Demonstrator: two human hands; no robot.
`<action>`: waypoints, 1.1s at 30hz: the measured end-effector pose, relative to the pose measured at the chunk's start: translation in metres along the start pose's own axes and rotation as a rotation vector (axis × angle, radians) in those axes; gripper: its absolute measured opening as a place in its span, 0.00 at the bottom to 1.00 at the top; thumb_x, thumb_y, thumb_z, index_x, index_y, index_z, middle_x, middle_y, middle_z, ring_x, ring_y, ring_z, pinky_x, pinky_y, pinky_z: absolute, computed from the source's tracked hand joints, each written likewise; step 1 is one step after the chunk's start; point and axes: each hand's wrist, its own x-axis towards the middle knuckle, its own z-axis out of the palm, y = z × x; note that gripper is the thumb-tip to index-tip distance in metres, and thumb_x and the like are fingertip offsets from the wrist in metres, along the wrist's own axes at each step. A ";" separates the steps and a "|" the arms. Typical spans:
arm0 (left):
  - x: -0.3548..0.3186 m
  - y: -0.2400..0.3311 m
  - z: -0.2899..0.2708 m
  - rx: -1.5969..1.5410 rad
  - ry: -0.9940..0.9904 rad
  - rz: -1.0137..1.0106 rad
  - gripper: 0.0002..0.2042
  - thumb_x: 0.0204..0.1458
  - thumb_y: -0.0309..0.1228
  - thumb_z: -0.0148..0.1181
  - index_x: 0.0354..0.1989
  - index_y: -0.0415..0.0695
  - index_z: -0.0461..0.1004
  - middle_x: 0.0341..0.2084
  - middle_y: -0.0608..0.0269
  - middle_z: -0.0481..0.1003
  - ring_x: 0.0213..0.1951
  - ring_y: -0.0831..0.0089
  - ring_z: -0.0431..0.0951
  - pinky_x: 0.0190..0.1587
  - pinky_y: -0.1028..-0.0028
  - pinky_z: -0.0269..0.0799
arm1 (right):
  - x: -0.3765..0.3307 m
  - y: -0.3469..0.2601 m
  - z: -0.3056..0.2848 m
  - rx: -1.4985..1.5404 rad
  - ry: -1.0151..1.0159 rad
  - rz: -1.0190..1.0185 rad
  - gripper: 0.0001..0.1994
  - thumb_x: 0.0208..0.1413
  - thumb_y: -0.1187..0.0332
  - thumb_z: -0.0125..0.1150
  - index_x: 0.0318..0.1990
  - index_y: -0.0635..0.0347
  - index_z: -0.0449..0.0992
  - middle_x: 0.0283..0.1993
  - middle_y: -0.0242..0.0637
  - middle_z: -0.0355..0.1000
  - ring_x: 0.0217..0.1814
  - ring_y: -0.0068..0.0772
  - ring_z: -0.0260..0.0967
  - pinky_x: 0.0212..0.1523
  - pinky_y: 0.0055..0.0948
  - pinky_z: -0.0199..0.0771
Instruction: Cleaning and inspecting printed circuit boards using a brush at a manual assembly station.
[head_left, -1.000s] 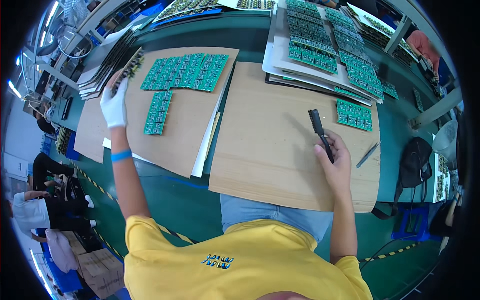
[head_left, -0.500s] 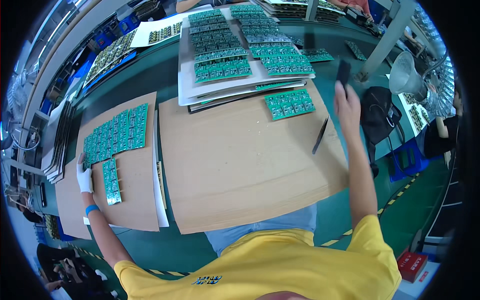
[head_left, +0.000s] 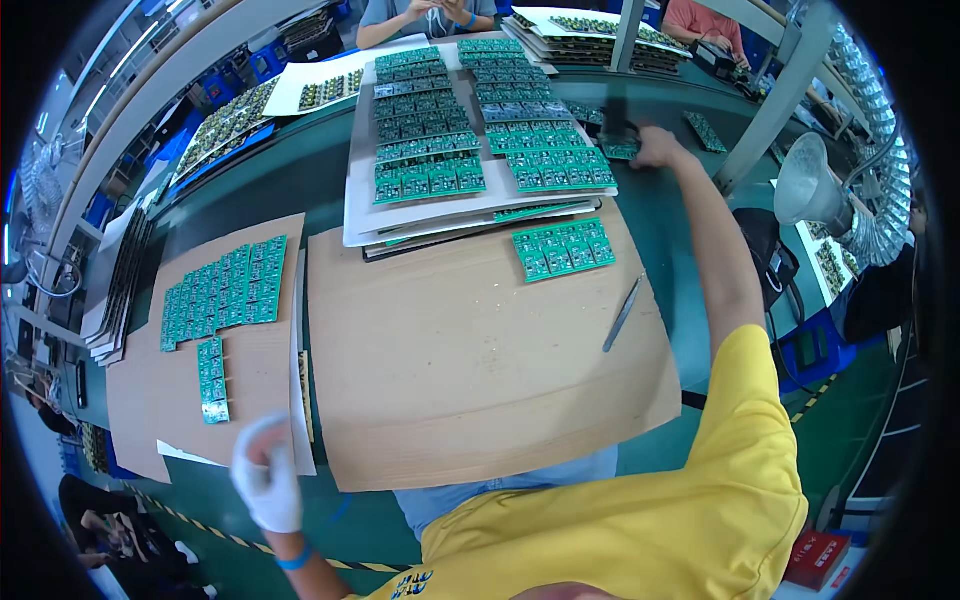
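Note:
My right hand (head_left: 658, 148) reaches to the far right, its fingers closed around a small black object (head_left: 622, 134) whose kind I cannot make out. Beneath that object lies a green circuit board panel (head_left: 621, 152) on the green bench. My left hand (head_left: 268, 480), in a white glove, is raised near the front edge of the left cardboard sheet (head_left: 265, 370). Motion smears its fingers. A separate narrow circuit board strip (head_left: 213, 380) lies on that sheet, below a group of board panels (head_left: 225, 290). On the middle cardboard (head_left: 450, 400) are another panel (head_left: 564, 249) and metal tweezers (head_left: 624, 314).
Rows of circuit boards (head_left: 430, 175) cover stacked white sheets (head_left: 357, 215) at the back. A metal post (head_left: 765, 120) and a lamp-like funnel on a duct (head_left: 806, 180) stand at right, near a black bag (head_left: 760, 240). Another person's hands (head_left: 437, 10) show at the far edge.
My right hand has carried the black object leftward and away from me, over the board panel. My left hand has left the board group and come nearer to me, rightward. The view has shifted slightly.

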 end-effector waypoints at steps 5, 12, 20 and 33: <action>-0.020 0.033 0.093 -0.327 -0.220 0.014 0.20 0.50 0.18 0.66 0.54 0.39 0.77 0.50 0.53 0.79 0.52 0.62 0.79 0.58 0.65 0.73 | -0.118 -0.048 -0.060 0.431 0.268 0.003 0.37 0.37 0.62 0.76 0.58 0.67 0.70 0.51 0.50 0.76 0.55 0.43 0.74 0.56 0.34 0.73; 0.001 0.102 0.182 -0.968 -0.473 -0.032 0.50 0.42 0.18 0.74 0.74 0.43 0.50 0.69 0.48 0.62 0.65 0.57 0.69 0.67 0.59 0.67 | -0.335 -0.257 -0.060 0.702 -0.195 -0.430 0.41 0.36 0.59 0.77 0.60 0.65 0.67 0.56 0.44 0.69 0.59 0.40 0.71 0.59 0.37 0.72; -0.006 0.046 0.177 -1.203 -0.118 -0.137 0.49 0.42 0.20 0.78 0.71 0.46 0.49 0.69 0.48 0.60 0.66 0.58 0.68 0.64 0.63 0.73 | -0.344 -0.288 -0.023 0.838 0.163 -0.419 0.26 0.53 0.60 0.70 0.52 0.67 0.68 0.47 0.45 0.68 0.44 0.41 0.68 0.48 0.30 0.72; -0.020 0.033 0.180 -1.126 -0.063 -0.350 0.45 0.42 0.20 0.78 0.65 0.46 0.53 0.66 0.46 0.62 0.64 0.56 0.71 0.64 0.59 0.73 | -0.372 -0.355 0.004 0.686 0.149 -0.532 0.24 0.55 0.79 0.60 0.61 0.51 0.78 0.28 0.39 0.66 0.33 0.35 0.69 0.31 0.33 0.71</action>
